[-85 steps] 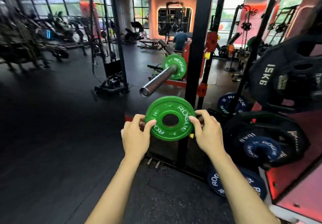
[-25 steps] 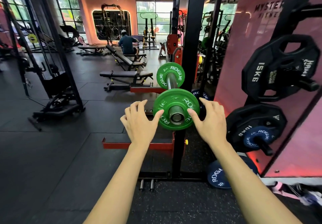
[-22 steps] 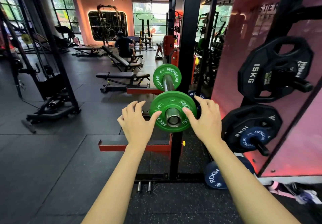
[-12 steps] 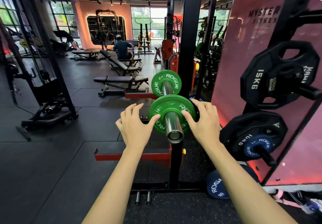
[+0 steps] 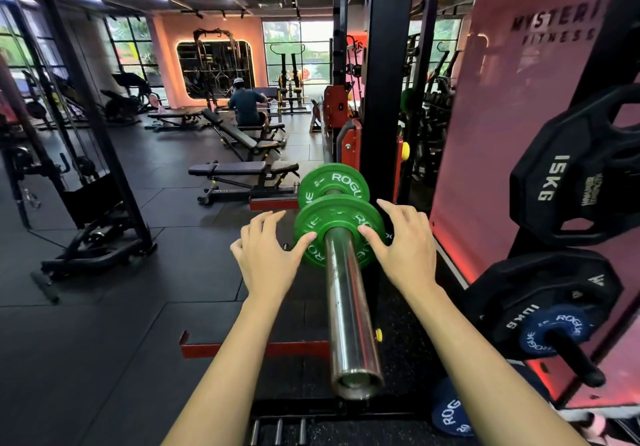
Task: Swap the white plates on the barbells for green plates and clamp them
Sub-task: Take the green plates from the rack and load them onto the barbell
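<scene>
A steel barbell sleeve points toward me from the rack. A green Rogue plate is threaded on it, well down the sleeve. Just behind it sits a second green plate, with a small gap between the two. My left hand is at the near plate's left side, thumb pressing its face, fingers spread and straight. On the right side, my right hand mirrors it, thumb on the plate's face. No white plate or clamp is in view.
A black rack upright rises behind the plates. At right, storage pegs carry a black 15 kg plate and a blue plate over a black one. A red safety arm lies low. A bench and a seated person are farther back.
The near green plate went from my hands onto the sleeve end and has slid inward toward the second green plate. More bare sleeve now shows in front of it.
</scene>
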